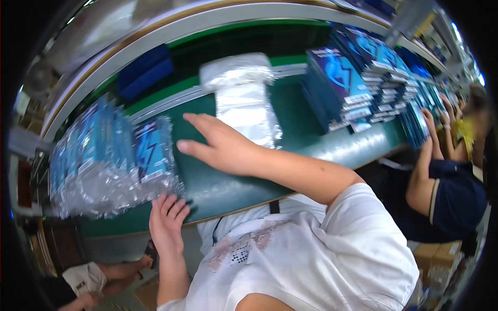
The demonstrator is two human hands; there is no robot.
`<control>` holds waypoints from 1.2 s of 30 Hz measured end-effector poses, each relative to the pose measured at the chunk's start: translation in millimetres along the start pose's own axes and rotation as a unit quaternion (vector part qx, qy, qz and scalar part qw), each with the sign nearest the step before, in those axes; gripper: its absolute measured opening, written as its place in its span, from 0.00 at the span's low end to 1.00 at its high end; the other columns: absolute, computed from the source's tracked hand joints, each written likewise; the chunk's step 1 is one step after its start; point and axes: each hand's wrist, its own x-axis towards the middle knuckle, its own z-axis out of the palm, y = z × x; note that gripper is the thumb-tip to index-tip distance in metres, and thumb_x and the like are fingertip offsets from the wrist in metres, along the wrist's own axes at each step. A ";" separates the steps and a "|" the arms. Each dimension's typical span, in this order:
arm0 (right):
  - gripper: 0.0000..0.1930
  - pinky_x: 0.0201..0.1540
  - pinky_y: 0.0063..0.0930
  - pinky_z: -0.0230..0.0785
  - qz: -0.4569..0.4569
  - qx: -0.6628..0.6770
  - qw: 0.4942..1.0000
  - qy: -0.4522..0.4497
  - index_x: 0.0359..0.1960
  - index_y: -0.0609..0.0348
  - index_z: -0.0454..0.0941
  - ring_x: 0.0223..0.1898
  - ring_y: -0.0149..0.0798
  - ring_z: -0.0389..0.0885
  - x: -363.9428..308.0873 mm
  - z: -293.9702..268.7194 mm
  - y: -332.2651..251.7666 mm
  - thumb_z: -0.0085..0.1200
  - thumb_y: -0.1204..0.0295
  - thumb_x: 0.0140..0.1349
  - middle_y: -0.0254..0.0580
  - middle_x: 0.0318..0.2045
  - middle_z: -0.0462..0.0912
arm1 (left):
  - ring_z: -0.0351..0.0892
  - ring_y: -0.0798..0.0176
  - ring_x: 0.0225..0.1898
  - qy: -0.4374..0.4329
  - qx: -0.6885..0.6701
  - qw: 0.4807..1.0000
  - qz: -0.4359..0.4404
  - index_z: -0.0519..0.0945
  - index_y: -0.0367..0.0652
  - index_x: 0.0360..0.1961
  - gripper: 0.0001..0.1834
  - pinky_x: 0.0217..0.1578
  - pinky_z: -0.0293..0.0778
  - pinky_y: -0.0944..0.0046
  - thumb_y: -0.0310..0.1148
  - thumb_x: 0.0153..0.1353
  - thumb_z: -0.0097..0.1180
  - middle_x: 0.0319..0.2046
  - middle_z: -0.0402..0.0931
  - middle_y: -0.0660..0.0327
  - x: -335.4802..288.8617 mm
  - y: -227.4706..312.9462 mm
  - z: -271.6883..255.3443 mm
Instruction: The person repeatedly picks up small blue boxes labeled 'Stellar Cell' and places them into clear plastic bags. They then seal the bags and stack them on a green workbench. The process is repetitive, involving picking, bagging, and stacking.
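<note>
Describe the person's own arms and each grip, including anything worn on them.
The left grip and right grip are ungloved, with no ring, watch or bracelet visible. Both forearms are bare; the right has a small dark spot. The right sleeve is short, loose and white.

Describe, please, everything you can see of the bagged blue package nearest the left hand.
The bagged blue package is flat and rectangular, bearing a dark lightning-bolt graphic, inside a clear, glossy, crinkled plastic bag. It sits, printed face visible, on the green table, right of similar bagged packages. The bag's loose end lies by the left hand; contact is unclear.
</note>
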 end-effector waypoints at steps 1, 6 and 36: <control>0.31 0.58 0.37 0.60 -0.015 0.014 1.000 0.009 0.59 0.69 0.61 0.56 0.52 0.68 -27.2 -22.3 -6.6 0.51 0.57 0.62 0.60 0.53 0.69 | 0.75 0.58 0.36 -0.027 0.026 0.999 0.015 0.65 0.30 0.48 0.23 0.35 0.75 0.62 0.43 0.68 0.41 0.39 0.71 0.49 -10.4 -7.1 -3.5; 0.14 0.40 0.28 0.68 0.054 -0.184 0.922 0.336 0.38 0.63 0.74 0.38 0.37 0.75 -140.8 -80.6 21.5 0.62 0.73 0.52 0.43 0.36 0.76 | 0.69 0.71 0.24 -0.127 0.184 0.969 0.103 0.72 0.36 0.36 0.11 0.25 0.68 0.71 0.32 0.69 0.41 0.24 0.70 0.61 -25.2 -24.7 34.3; 0.33 0.62 0.29 0.48 0.201 0.170 0.858 0.442 0.62 0.70 0.55 0.61 0.41 0.60 -147.5 -105.9 44.3 0.50 0.77 0.52 0.55 0.59 0.63 | 0.70 0.46 0.53 -0.352 0.245 0.903 0.031 0.76 0.30 0.48 0.51 0.55 0.61 0.58 0.71 0.59 0.21 0.48 0.73 0.40 139.8 -100.7 360.0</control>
